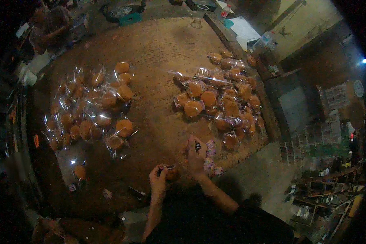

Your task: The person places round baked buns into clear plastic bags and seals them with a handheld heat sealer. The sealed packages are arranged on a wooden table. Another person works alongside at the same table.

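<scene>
At the table's near edge, my left hand pinches the plastic of a wrapped round brown item, perhaps a bun. To its right, my right hand is closed around a small dark object with light marks; its kind is unclear, and fingers hide most of it. Beside that hand lies a row of small pink-and-white printed slips. A heap of round orange-brown items in clear plastic lies beyond my right hand. Another wrapped heap spreads across the left side.
The worn wooden table has a raised dark edge at right. A lone wrapped item and a dark tool lie near left. Papers and a clear plastic bottle are at far right. A person is at upper left.
</scene>
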The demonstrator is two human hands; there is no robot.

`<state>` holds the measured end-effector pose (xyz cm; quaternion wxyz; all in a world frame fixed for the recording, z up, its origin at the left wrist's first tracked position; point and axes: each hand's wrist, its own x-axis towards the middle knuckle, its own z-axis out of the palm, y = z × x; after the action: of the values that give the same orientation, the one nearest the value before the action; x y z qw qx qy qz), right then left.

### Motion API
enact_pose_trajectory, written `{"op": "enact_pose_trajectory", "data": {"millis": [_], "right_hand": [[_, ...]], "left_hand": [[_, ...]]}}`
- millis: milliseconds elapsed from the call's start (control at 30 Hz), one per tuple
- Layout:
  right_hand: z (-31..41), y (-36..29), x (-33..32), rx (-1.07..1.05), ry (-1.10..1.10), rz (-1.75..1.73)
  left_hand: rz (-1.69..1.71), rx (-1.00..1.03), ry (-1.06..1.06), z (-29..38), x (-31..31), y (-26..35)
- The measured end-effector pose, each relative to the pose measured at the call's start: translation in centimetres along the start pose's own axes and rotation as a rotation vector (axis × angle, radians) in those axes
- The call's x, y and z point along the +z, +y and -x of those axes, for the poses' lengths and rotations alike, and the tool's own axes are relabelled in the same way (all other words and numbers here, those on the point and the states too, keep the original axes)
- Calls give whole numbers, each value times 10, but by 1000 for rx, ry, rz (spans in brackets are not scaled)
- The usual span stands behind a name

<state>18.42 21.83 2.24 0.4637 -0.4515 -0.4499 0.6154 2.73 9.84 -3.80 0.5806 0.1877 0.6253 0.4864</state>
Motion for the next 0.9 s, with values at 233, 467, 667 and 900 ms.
{"op": "enact_pose_trajectory", "data": {"millis": [233, 467, 667, 900], "right_hand": [[-15, 11, -87, 24, -397, 493], [-63, -24, -252, 26, 100, 511], [-109, -23, -338, -103, 384, 1248], [-145, -7, -310, -5, 6, 1353]], "left_hand": [[-57, 79, 97, -14, 94, 34], [-469, 485, 59, -83, 218, 53], [-1320, 887, -58, -161, 319, 25], [-1459, 656, 39, -170, 305, 3]]}}
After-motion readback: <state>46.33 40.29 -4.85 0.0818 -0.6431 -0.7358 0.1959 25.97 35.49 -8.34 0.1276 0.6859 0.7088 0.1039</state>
